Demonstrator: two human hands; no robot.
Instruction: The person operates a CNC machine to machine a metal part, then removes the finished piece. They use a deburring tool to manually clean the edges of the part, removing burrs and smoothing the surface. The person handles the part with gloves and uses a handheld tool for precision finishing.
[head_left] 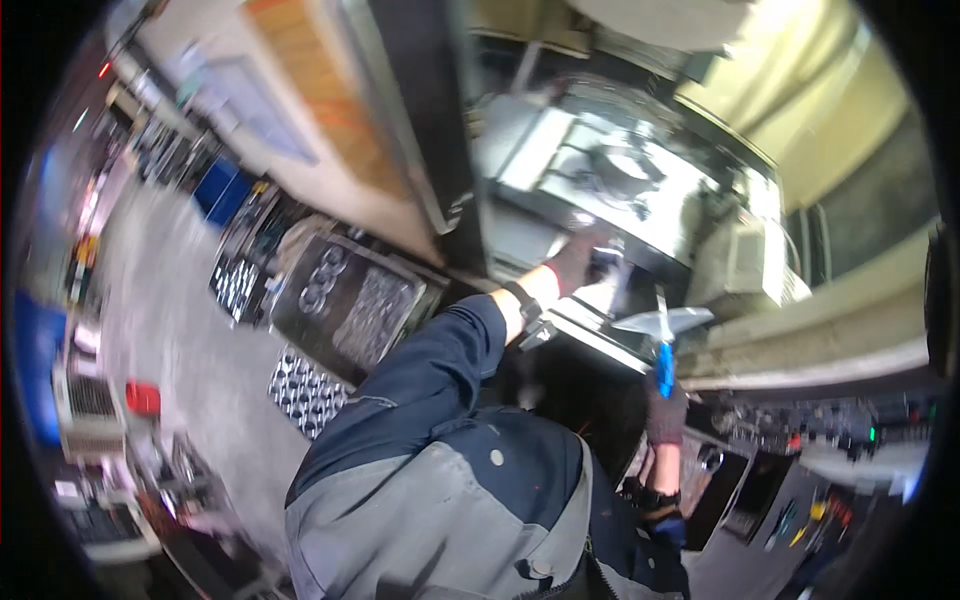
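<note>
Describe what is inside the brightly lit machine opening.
A blurred, shiny round piece shows against a bright pale surface; the gloved left hand reaches in at the near side. Whatever lies directly under that hand and behind the round piece is covered.

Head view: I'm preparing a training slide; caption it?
Gloved left hand in a lit machine; right hand holds blue-handled tool.

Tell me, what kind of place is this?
Probably a workshop or small factory. There's a big machine with a brightly lit inside, rows of shiny pieces, and a blue-handled tool in the gloved right hand.
</note>
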